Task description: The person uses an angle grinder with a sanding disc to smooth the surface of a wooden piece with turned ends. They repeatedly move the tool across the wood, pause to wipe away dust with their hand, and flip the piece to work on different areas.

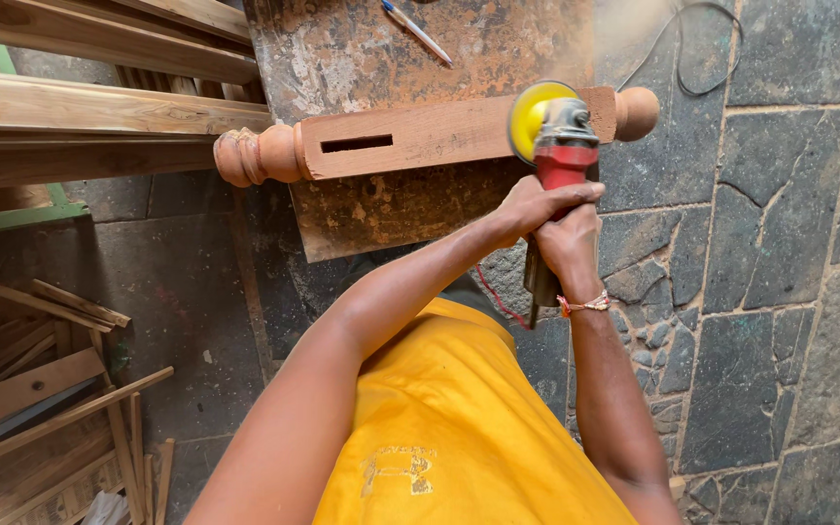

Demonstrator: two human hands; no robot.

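My left hand [537, 206] and right hand [568, 243] are both wrapped tight around the red grinder [561, 160]. Its yellow disc [530, 119] sits against the turned wooden leg [410, 138], which lies across a rusty plate [391, 58] beside a pen [416, 31].

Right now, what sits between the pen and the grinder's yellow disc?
In the head view, only bare rusty board lies between the pen and the yellow disc.
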